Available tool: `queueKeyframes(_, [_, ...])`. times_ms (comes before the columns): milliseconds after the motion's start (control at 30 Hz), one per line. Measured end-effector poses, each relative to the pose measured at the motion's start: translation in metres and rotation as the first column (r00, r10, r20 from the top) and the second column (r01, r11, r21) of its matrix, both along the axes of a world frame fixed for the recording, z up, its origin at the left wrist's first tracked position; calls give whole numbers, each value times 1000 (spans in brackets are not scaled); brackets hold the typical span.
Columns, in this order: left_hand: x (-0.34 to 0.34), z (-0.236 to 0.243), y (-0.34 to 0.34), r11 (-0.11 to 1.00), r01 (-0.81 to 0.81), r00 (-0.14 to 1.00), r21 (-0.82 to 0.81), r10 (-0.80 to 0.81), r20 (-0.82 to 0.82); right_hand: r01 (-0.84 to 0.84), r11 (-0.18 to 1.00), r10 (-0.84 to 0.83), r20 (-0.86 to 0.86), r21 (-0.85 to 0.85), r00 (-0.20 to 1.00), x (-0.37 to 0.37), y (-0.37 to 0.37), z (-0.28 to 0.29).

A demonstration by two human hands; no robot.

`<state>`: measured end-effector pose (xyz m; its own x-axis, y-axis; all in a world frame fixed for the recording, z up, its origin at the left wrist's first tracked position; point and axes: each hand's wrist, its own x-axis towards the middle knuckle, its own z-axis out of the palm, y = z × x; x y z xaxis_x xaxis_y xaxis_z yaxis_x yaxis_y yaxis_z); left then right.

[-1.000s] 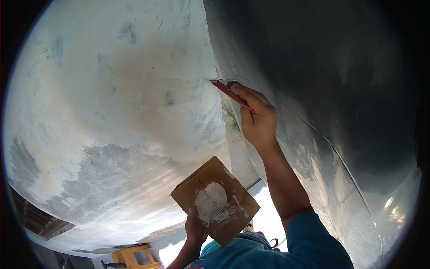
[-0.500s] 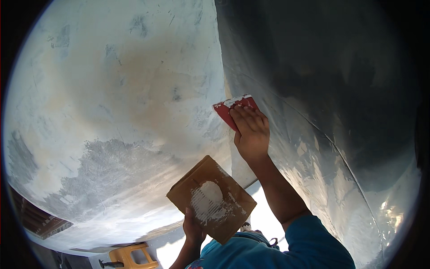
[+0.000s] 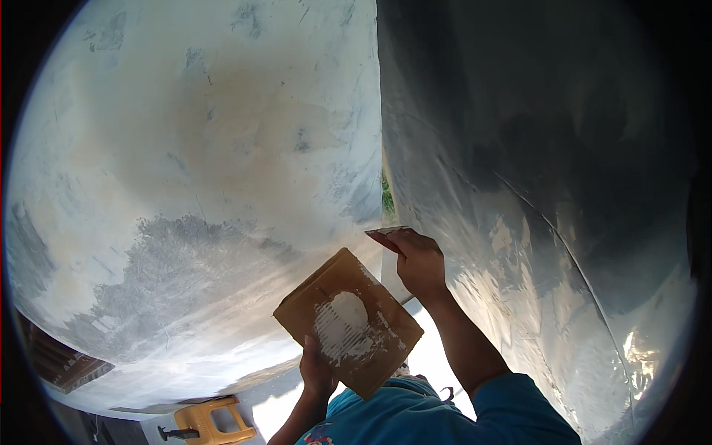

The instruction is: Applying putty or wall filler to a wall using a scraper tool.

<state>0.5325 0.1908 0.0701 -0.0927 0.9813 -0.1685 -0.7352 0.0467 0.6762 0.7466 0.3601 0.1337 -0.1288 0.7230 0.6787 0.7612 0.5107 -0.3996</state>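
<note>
My left hand (image 3: pixel 317 371) grips the lower left edge of a brown cardboard piece (image 3: pixel 300 300), which is held tilted in front of me. White putty (image 3: pixel 345 322) is smeared across its face. Above and to the right of the cardboard, my right hand (image 3: pixel 423 263) is closed around a red putty scraper (image 3: pixel 384 239) with white residue along its edge. The scraper sits close to the vertical edge of a pale wall (image 3: pixel 230 141), which has rough grey patches. From this angle I cannot tell whether the blade touches the wall.
A dark, glossy plastic sheet (image 3: pixel 549 156) hangs along the right, with a narrow gap showing greenery (image 3: pixel 387 196) beside the wall. Low at the left stand a yellow plastic stool (image 3: pixel 222 423) with a black-handled tool (image 3: pixel 178 433) and a brown slatted object (image 3: pixel 59 360).
My right hand has come down along the wall edge with the scraper, which has turned so its face shows far less. The left hand and cardboard have barely shifted.
</note>
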Motion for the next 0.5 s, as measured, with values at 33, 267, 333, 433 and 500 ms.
queueKeyframes(33, [-2, -2, -2, 1000, 3, 1000, -27, -4, -9, -5, 993, -7, -104, -114, 995, 2, -12, -3])
queueKeyframes(267, [-9, 0, -2, 999, 53, 998, -9, -53, -23, -357, 876, -153, -889, -325, 432, 3, -69, 17])
queueKeyframes(333, [-10, 3, 0, 997, 77, 995, 25, -75, -62, -438, 854, -140, -935, -281, 327, 5, -77, 14])
queueKeyframes(433, [-13, -2, 1, 991, 129, 990, 24, -127, -58, -542, 831, -121, -992, -122, 38, 3, -93, 11])
queueKeyframes(500, [-17, -5, 1, 988, 157, 987, 18, -156, -43, -545, 834, -88, -996, -84, 19, 2, -99, 7])
